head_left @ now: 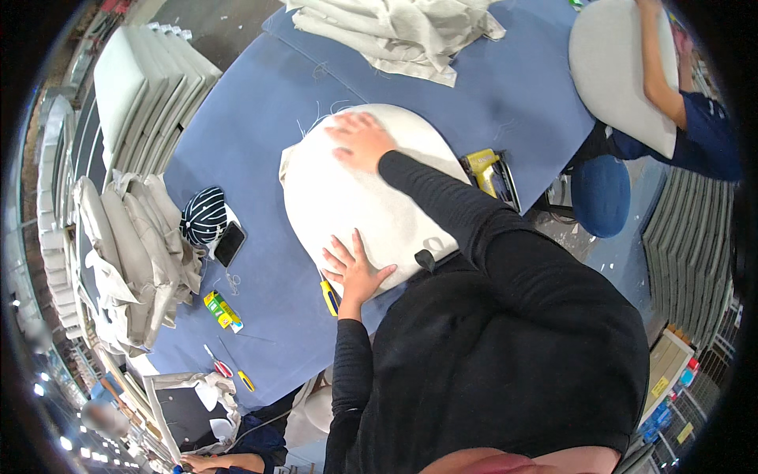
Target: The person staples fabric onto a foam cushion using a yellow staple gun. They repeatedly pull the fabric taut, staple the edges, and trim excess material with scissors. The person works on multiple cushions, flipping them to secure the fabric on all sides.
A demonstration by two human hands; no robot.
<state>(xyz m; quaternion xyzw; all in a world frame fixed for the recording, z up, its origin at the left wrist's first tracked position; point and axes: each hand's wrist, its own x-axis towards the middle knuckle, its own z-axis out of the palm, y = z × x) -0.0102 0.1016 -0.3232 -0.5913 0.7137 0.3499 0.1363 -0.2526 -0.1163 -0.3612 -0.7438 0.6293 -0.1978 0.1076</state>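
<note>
A cream upholstered panel (379, 201), rounded at its far end, lies on the blue-covered table in front of me. My left hand (355, 272) rests flat on its near left part, fingers spread. Across the panel reaches my right arm, and my right hand (362, 144) lies palm down near the far edge, slightly blurred, its fingers apart. Neither hand grips anything. Loose threads stick out at the far rim. A small black tab (425, 259) shows at the near edge. Beside my left wrist, a yellow-and-black handled tool (329, 298) lies partly under the panel.
A yellow staple gun (488, 172) lies right of the panel. Left are a striped cap (204, 215), phone (230, 244), small box (223, 310), scissors (219, 363) and screwdriver (245, 381). Cream fabric (403, 31) heaps at the back. At right, a co-worker handles another panel (620, 71).
</note>
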